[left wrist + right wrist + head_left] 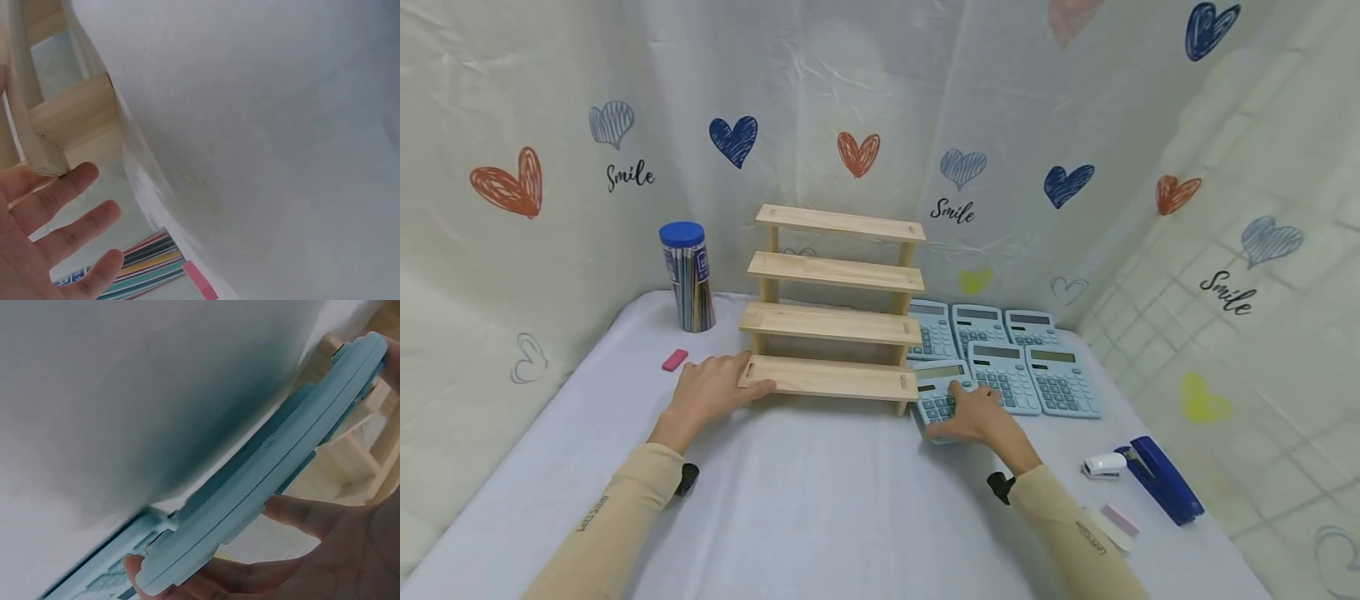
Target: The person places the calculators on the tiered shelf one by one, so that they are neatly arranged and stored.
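The blue calculator (942,398) is gripped in the right hand (976,417), probably by its near edge, and should be lifted level while the wooden shelf (831,379) is steadied by the flat left hand (713,390).

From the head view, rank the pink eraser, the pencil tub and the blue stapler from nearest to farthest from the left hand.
1. Pink eraser: just left of the left hand.
2. Pencil tub: behind the eraser, toward the backdrop.
3. Blue stapler: across the table, far right.
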Tool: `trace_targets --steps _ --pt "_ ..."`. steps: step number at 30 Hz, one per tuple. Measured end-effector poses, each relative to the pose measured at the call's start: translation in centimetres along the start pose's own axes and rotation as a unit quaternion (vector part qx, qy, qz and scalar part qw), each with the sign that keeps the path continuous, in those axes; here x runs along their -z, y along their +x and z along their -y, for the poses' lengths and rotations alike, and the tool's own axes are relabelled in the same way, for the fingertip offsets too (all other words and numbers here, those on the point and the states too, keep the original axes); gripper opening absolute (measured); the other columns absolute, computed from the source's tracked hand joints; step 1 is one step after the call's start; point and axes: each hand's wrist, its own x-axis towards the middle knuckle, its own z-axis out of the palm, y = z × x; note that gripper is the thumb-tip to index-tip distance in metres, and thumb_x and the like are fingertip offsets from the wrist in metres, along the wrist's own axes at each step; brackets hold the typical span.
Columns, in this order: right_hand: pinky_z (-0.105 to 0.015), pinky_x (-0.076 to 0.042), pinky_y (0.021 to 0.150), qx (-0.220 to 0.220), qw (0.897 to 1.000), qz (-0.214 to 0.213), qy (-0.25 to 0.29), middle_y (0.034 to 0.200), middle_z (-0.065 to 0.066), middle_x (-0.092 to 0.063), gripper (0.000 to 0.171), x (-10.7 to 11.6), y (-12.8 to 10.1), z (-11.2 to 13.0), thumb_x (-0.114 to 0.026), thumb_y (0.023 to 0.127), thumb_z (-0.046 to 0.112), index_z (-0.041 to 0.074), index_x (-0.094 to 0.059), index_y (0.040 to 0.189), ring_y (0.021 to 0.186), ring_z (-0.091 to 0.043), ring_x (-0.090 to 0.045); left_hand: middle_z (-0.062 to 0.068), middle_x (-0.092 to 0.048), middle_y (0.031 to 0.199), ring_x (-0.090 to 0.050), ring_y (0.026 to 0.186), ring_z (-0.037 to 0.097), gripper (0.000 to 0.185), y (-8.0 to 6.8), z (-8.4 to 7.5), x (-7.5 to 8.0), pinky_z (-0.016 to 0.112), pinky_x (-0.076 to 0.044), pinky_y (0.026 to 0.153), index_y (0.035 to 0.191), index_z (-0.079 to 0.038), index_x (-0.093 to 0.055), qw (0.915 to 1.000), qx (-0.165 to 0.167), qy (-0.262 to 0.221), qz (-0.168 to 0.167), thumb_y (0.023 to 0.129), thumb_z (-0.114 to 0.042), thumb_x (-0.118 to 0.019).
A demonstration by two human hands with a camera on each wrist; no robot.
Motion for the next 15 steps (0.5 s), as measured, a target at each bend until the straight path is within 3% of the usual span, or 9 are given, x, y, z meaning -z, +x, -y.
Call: trace_targets --steps 7,11,15 --pt "-0.075 -0.04 0.094 0.014 1.0 -0.018 0.019 0.145 -0.049 -0.028 0.105 2.1 -1.8 -1.4 -0.067 0.076 0.062 0.006 -0.028 0.156 0.132 -0.067 -0.033 0.027 -0.063 0.131 -0.066 0.106 0.045 0.089 0.0 0.1 0.0 0.065 -0.047 0.085 0.145 0.0 -0.05 0.9999 0.0 -0.007 0.009 0.09 -0.07 -0.057" --pt "-0.072 -0.043 0.094 0.041 0.998 -0.048 0.031 0.146 -0.048 -0.03 0.108 4.7 -1.5 -1.7 -0.064 0.08 0.066 0.003 -0.023 0.158 0.129 -0.065 -0.04 0.027 -0.065 0.127 -0.067 0.089 0.035 0.089 0.0 0.2 0.1 0.051 -0.051 0.068 0.145 -0.001 -0.05 1.0 -0.004 -0.003 0.005 0.089 -0.07 -0.058" --pt "-0.073 -0.042 0.096 0.063 0.994 -0.08 0.043 0.148 -0.047 -0.029 0.107 8.2 -0.3 -1.1 -0.059 0.085 0.067 0.003 -0.017 0.16 0.131 -0.063 -0.04 0.025 -0.069 0.118 -0.059 0.072 0.024 0.087 0.0 0.3 0.1 0.035 -0.04 0.052 0.145 -0.004 -0.052 0.9999 -0.015 -0.003 -0.004 0.088 -0.068 -0.061"
